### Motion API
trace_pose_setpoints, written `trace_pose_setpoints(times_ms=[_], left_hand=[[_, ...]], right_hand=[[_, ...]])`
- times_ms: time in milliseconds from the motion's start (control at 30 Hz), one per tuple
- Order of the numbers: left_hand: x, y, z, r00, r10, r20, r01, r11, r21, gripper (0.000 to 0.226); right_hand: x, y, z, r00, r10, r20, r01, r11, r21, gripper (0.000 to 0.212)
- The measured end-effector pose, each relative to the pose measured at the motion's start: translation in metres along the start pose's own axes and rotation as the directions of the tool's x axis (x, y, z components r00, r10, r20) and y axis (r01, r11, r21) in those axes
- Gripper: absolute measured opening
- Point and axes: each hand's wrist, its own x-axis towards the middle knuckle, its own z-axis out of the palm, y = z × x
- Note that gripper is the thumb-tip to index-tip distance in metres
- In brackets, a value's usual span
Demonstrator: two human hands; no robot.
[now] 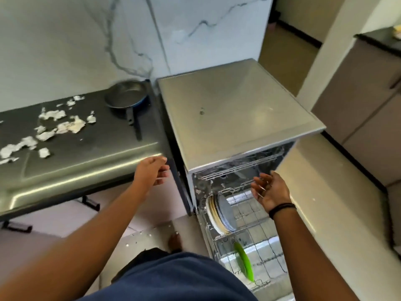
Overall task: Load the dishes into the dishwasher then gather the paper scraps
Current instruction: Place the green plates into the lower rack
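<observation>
I see plates [221,213] and a green dish [244,260] racked in the dishwasher [238,109]; the pan [127,97] and scraps [65,124] remain on the table [91,148]. Both hands, left [152,170] and right [270,190], hang relaxed, holding nothing. Roughly halfway, I judge.

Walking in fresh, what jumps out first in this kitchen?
Torn paper scraps litter the dark counter at left, with a frying pan behind them. At right, the open dishwasher shows plates standing in its pulled-out rack, a green utensil nearer the camera.
</observation>
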Motion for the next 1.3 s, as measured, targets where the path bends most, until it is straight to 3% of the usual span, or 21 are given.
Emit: trace_pose_setpoints(times_ms=[233,400,533,733,867,1000,1033,1100,1167,1300], left_hand=[[-0.014,-0.01,-0.091,0.962,0.051,-0.268,-0.086,0.989,-0.123,0.015],[-0.02,-0.032,-0.162,0.879,0.026,-0.477,-0.135,0.971,-0.197,0.006],[-0.021,-0.04,-0.209,0.8,0.015,-0.6,-0.181,0.959,-0.217,0.015],[-0.029,-0.082,-0.291,0.676,0.028,-0.737,-0.134,0.987,-0.086,0.019],[-0.061,-0.128,-0.353,0.5,0.008,-0.866,0.033,0.999,0.029,0.021],[-0.101,-0.167,-0.415,0.209,0.003,-0.978,0.226,0.973,0.051,0.016],[-0.11,-0.176,-0.429,0.175,-0.009,-0.984,0.281,0.959,0.041,0.016],[-0.127,-0.197,-0.453,0.175,0.007,-0.984,0.407,0.91,0.079,0.015],[-0.135,-0.214,-0.464,0.23,0.095,-0.969,0.493,0.847,0.2,0.015],[-0.129,-0.228,-0.467,0.323,0.246,-0.914,0.489,0.783,0.384,0.021]], right_hand=[[0.0,0.009,0.124,0.974,0.044,0.221,0.008,0.974,-0.227,0.033],[-0.011,0.034,0.21,0.938,0.092,0.335,0.064,0.902,-0.426,0.029],[-0.038,0.076,0.29,0.879,0.169,0.446,0.152,0.787,-0.598,0.026],[-0.083,0.143,0.396,0.757,0.218,0.615,0.357,0.65,-0.671,0.024],[-0.107,0.192,0.449,0.7,0.294,0.651,0.43,0.554,-0.713,0.019],[-0.134,0.253,0.494,0.649,0.378,0.66,0.485,0.463,-0.742,0.009],[-0.142,0.272,0.506,0.633,0.396,0.665,0.501,0.444,-0.742,0.009],[-0.159,0.313,0.527,0.594,0.432,0.679,0.546,0.403,-0.734,0.009],[-0.178,0.354,0.545,0.542,0.457,0.705,0.602,0.375,-0.705,0.01],[-0.225,0.44,0.572,0.387,0.498,0.776,0.716,0.367,-0.593,0.01]])
